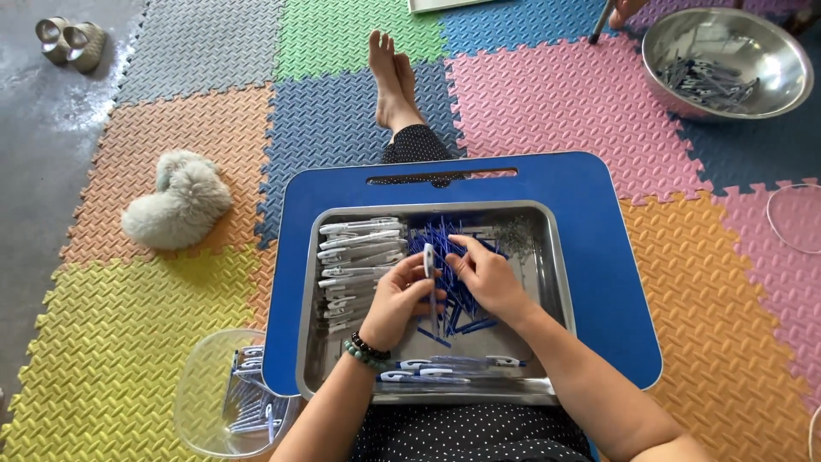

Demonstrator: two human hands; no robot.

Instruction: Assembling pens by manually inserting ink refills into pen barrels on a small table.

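A steel tray point(547, 257) rests on a blue lap table point(590, 197). My left hand point(398, 301) holds a white pen barrel point(428, 261) upright over the tray's middle. Beside it, my right hand point(487, 275) pinches among a heap of blue pen refills point(445, 244). White pen barrels point(359, 252) are stacked at the tray's left. A few assembled pens point(445, 368) lie along the tray's near edge. A small pile of metal springs point(516, 233) sits at the tray's far right.
A clear plastic bowl point(201, 385) with finished pens stands at my lower left. A steel bowl point(727, 60) with pen parts is at the far right, another person's hand point(624, 10) above it. A fluffy white toy point(175, 201) and shoes point(70, 38) lie on the foam floor mats.
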